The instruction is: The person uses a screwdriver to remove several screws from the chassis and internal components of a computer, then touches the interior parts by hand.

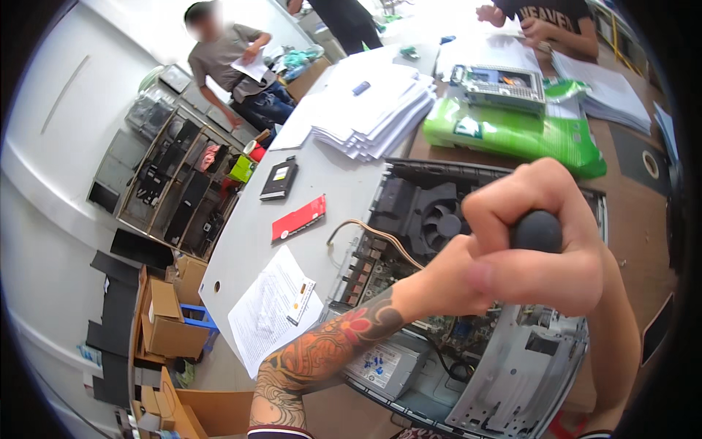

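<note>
An open desktop computer case (545, 344) lies in front of me, its inside facing up. My right hand (581, 252) is closed in a fist above it, around what looks like a screwdriver (537, 230); only the rounded end of its black handle shows. My left hand (453, 274) reaches in from the lower left, close behind and below the right one, and its fingers are hidden. A black fan (442, 221), a circuit board (373, 274) and a metal power supply (384, 366) sit inside the case. Thin wires (376, 228) stick out over its left side.
Left of the case lie a printed sheet (267, 311), a red strip (298, 218) and a black drive (279, 179). Paper stacks (373, 110) and a green package (512, 139) bearing a metal drive cage (501, 88) stand beyond. People are across the table; cardboard boxes (172, 325) stand left.
</note>
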Demonstrator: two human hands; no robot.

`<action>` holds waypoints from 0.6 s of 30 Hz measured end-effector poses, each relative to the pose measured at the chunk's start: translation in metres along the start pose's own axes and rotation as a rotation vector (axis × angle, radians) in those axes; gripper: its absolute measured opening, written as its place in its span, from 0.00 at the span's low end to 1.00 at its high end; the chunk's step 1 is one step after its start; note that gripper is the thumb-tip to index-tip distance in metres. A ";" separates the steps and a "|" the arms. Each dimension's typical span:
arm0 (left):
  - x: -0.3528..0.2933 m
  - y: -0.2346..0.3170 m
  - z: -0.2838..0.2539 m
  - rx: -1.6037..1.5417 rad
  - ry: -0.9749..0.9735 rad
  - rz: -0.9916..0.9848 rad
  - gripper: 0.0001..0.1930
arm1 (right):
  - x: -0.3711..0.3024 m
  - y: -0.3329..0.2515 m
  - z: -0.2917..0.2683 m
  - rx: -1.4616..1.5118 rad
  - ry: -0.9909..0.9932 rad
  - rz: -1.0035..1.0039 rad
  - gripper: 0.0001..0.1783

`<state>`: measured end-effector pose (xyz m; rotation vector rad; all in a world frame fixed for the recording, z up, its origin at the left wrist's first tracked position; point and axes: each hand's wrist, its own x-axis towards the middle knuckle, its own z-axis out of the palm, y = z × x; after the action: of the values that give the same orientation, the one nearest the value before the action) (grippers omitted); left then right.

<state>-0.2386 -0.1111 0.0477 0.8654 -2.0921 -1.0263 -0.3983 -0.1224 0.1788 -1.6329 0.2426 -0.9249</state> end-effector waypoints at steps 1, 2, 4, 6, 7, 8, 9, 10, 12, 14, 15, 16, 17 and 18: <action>0.001 0.004 -0.003 0.010 0.015 0.012 0.13 | -0.001 0.001 -0.004 0.082 -0.015 0.080 0.19; 0.003 0.012 -0.005 0.057 0.023 0.092 0.10 | -0.001 0.004 -0.005 0.090 -0.004 0.087 0.18; 0.005 0.023 -0.006 0.104 0.046 0.216 0.05 | -0.001 0.006 -0.001 0.076 0.151 0.055 0.17; 0.012 0.021 -0.003 0.057 0.059 0.272 0.03 | -0.001 0.014 0.002 0.023 0.322 0.008 0.16; 0.013 0.019 -0.002 0.059 0.066 0.275 0.03 | -0.001 0.017 0.002 -0.016 0.405 -0.016 0.16; 0.013 0.018 -0.001 0.040 0.043 0.256 0.04 | -0.001 0.017 0.004 -0.017 0.400 -0.017 0.16; 0.016 0.017 0.001 0.005 0.020 0.240 0.05 | -0.002 0.017 0.003 -0.093 0.404 -0.047 0.16; 0.017 0.016 0.001 -0.008 0.023 0.245 0.05 | -0.003 0.018 0.003 -0.117 0.396 -0.050 0.16; 0.015 0.018 -0.002 0.116 0.074 0.308 0.06 | -0.001 0.018 0.004 -0.160 0.375 -0.070 0.16; 0.012 0.020 -0.001 0.100 0.062 0.271 0.06 | 0.002 0.017 0.000 0.024 0.233 0.046 0.16; 0.013 0.018 -0.002 0.077 0.055 0.259 0.06 | 0.004 0.012 -0.001 0.094 0.213 0.113 0.16; 0.015 0.018 -0.003 0.054 0.047 0.247 0.05 | 0.006 0.011 -0.006 0.081 0.220 0.124 0.16; 0.017 0.020 -0.004 0.067 0.051 0.272 0.04 | 0.006 0.009 -0.012 0.168 0.180 0.134 0.17; 0.017 0.020 -0.006 0.042 0.060 0.280 0.04 | 0.005 0.009 -0.016 0.252 0.137 0.153 0.17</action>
<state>-0.2494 -0.1173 0.0712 0.5935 -2.1177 -0.8013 -0.4027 -0.1404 0.1728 -1.3041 0.3271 -0.9114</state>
